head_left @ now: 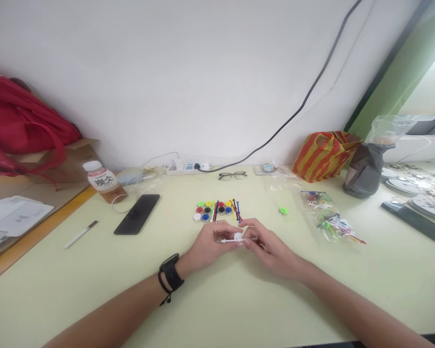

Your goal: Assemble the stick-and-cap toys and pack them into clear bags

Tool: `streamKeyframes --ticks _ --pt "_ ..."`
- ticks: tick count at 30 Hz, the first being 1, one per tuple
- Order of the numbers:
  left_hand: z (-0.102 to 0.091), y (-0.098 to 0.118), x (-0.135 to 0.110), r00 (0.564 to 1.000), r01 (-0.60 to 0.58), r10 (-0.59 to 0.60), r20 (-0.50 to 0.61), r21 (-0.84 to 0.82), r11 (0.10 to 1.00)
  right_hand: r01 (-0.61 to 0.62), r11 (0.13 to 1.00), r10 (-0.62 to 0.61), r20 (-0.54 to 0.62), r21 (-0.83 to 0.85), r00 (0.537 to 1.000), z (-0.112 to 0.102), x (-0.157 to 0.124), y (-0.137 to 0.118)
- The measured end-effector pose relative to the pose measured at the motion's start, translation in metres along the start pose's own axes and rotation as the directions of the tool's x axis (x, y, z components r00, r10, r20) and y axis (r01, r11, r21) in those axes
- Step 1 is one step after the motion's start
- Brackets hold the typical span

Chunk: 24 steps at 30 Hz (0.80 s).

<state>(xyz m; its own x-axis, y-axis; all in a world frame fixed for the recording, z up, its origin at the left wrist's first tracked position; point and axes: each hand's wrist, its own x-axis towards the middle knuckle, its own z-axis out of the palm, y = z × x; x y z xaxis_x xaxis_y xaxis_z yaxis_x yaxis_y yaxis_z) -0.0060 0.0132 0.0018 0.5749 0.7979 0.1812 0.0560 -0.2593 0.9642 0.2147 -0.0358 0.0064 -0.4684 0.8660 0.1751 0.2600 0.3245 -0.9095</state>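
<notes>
My left hand (pixel 207 245) and my right hand (pixel 268 246) meet over the pale green table (pixel 217 299), both pinched on one small white piece (pixel 238 238), a round part with a thin stick through it. The stick's arrow tip points left. Just beyond the hands lies a cluster of small coloured round parts and sticks (pixel 217 210). A black watch (pixel 171 275) is on my left wrist.
A black phone (pixel 137 213), a white pen (pixel 80 234) and a drink bottle (pixel 102 181) lie at the left. Glasses (pixel 232 175) and a power strip (pixel 186 166) sit by the wall. Clear bags of coloured parts (pixel 329 222), a striped bag (pixel 324 154) and a loose green part (pixel 283 210) are at the right.
</notes>
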Motion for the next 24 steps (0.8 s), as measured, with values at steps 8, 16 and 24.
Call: streamKeyframes --ticks 8,16,24 --pt "0.0013 0.0035 -0.0027 0.999 -0.043 0.044 0.024 -0.029 0.999 -0.018 0.995 0.011 -0.068 -0.100 0.998 -0.0015 0.0019 0.0025" --pt "0.0047 0.0051 -0.0058 0.991 -0.127 0.135 -0.027 0.199 0.972 -0.011 0.980 -0.008 -0.092 -0.200 0.996 -0.0038 0.0006 0.0046" --pt "0.0037 0.0057 -0.0085 0.964 -0.228 0.264 -0.037 0.399 0.888 -0.014 0.984 0.000 -0.075 -0.179 0.997 -0.0052 -0.0005 -0.0003"
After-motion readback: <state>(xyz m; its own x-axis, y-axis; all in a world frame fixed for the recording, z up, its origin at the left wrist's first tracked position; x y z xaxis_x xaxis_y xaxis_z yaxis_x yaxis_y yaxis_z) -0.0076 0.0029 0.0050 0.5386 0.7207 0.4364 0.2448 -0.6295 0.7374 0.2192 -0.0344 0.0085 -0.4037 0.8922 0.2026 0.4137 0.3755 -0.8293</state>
